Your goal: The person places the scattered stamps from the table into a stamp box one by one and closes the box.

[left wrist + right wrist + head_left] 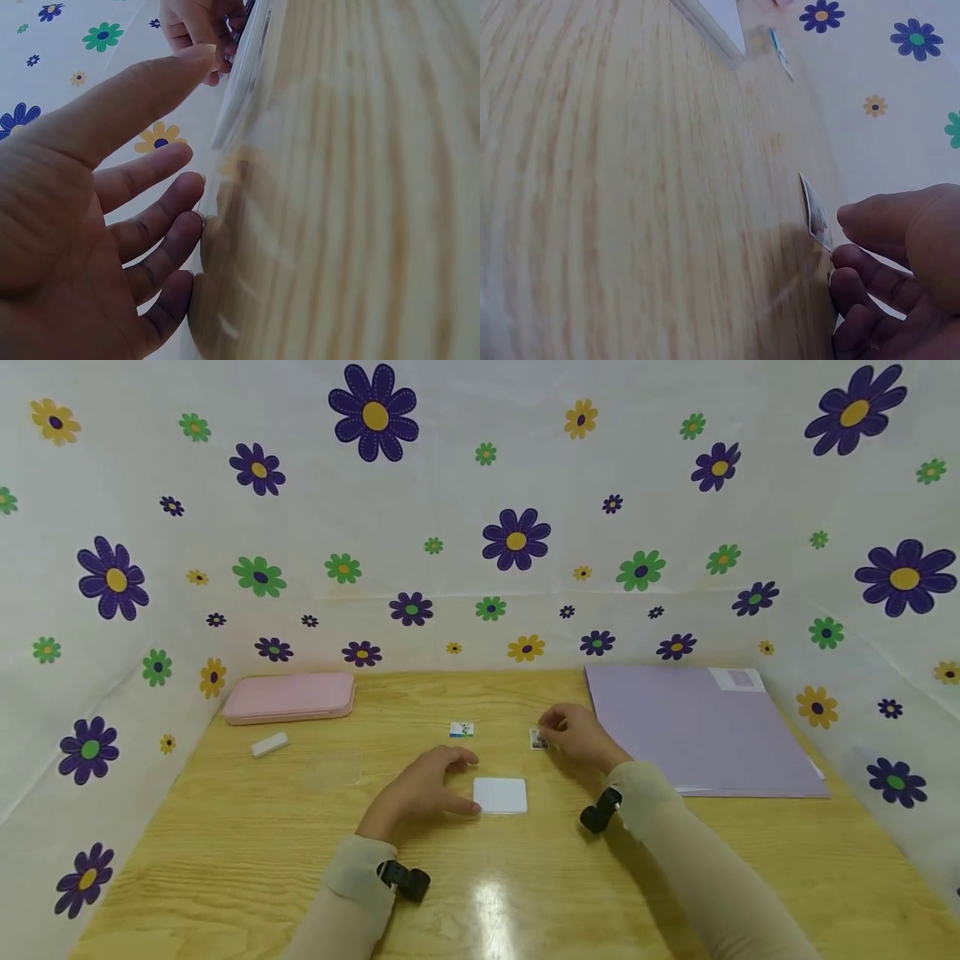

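A flat white rectangular block [499, 796] lies in the middle of the wooden table; whether it is a box or a stack of cards I cannot tell. My left hand [429, 785] rests beside it, fingers spread, thumb tip at its near left corner. Farther back lies a small picture card [462, 729] with a blue-green edge. My right hand [581, 737] is at a second small picture card [817, 214]. Its fingers are bent at that card's edge, with a gap between thumb and index finger in the right wrist view.
A pink case [289, 697] and a white eraser-like block [270, 744] lie at the back left. Near them is a thin transparent sheet [334, 769]. A purple folder [697, 735] covers the back right. Flower-patterned cloth [450, 510] encloses the table's back and sides.
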### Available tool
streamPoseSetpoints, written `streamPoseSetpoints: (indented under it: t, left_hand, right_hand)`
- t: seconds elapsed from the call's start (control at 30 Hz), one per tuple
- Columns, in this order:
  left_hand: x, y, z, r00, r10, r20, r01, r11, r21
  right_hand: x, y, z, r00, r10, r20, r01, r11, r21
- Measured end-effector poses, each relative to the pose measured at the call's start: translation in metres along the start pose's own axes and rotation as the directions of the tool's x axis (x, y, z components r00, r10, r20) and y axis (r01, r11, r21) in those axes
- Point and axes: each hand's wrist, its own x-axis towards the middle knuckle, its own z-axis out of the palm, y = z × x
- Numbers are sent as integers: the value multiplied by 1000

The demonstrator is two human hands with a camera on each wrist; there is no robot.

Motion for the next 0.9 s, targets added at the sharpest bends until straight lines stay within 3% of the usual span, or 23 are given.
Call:
streamPoseSetpoints:
  t: [0.17,0.5,0.9]
  left_hand:
    - [0,1,2,1000,-4,10,4,1000,18]
    - [-2,3,4,1000,-1,-29,5,991,135]
    - [-6,6,3,1000,6,-30,0,985,175]
  right_hand:
    - [1,6,2,1000,10,-8,-10,1000,-12]
    - [4,10,2,1000,-10,-20,9,1000,-26]
    - [6,9,4,1000,-13,-12,13,999,-47]
